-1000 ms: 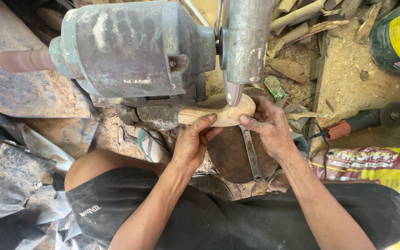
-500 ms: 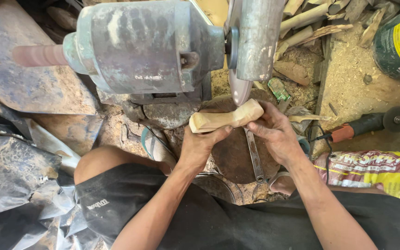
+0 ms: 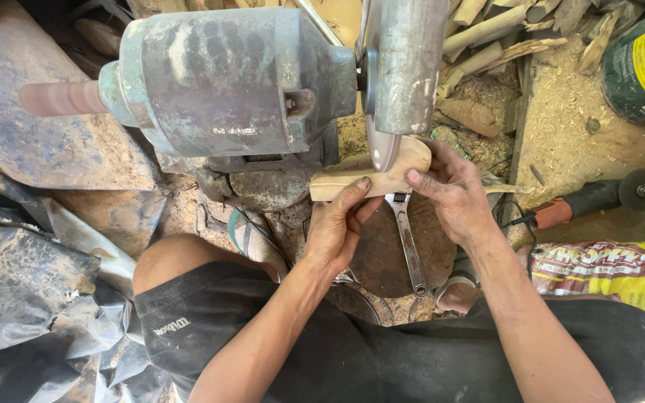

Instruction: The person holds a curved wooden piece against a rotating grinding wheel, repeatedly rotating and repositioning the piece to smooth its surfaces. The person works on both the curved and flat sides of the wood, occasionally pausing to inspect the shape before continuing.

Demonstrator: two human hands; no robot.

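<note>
Now both hands (image 3: 397, 209) pinch the wooden piece (image 3: 371, 175), raised closer against the grinder disc (image 3: 384, 149)

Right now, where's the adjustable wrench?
Head view, centre: the adjustable wrench lies on a round dark block between the left hand and right hand, just below the wood piece they hold.

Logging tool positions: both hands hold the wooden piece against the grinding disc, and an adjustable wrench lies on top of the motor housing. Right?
Not quite. The head view shows the adjustable wrench lying below the wooden piece, between the left hand and right hand, not on the motor housing.
</note>
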